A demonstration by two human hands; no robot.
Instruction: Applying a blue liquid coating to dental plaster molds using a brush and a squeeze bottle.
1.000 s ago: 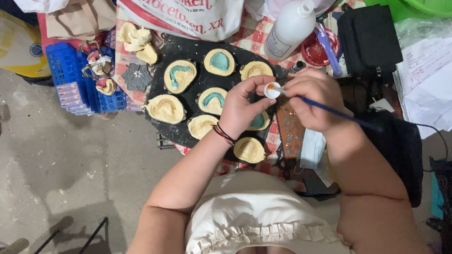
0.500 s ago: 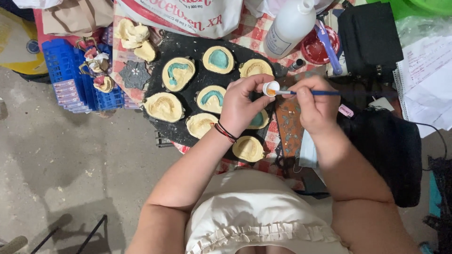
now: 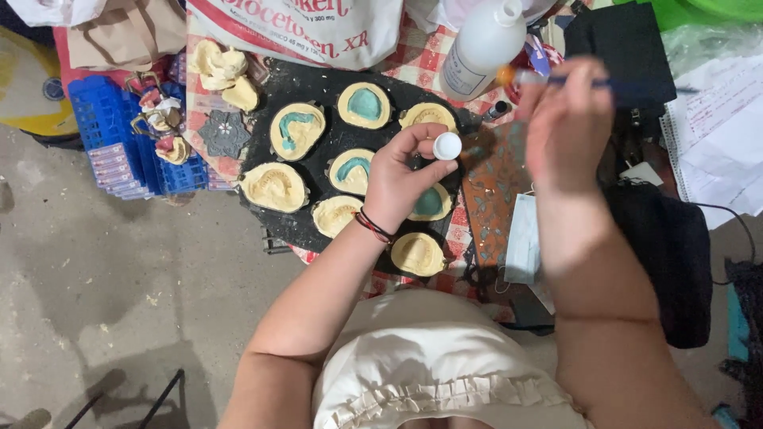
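— Two hands in view from up here. My left hand point(image 3: 401, 179) has its fingers pinched shut around a small round white pot point(image 3: 447, 145), held just above the black tray point(image 3: 318, 83).

— And the other one?

— My right hand point(image 3: 568, 127) is raised to the right of the pot, blurred, fingers closed on a thin blue-handled brush point(image 3: 588, 81). The brush points left, with an orange blur at its tip near the white bottle point(image 3: 482, 41); tip and pot are apart.

— What's on the tray?

— Pale yellow, horseshoe-shaped plaster casts point(image 3: 276, 187). Several show teal colour in the hollow, like the one at the top point(image 3: 365, 105); others are bare, such as the one nearest my lap point(image 3: 417, 254). The tray rests on a worktop with a red checked cloth point(image 3: 425, 67).

— Which step would you call this?

— Between strokes, I'd judge: brush lifted clear, pot kept ready, colouring partly done.

— What would the next move need?

— Bringing the tip down into that narrow pot mouth with the left hand steady, then onto a bare cast without brushing the bottle.
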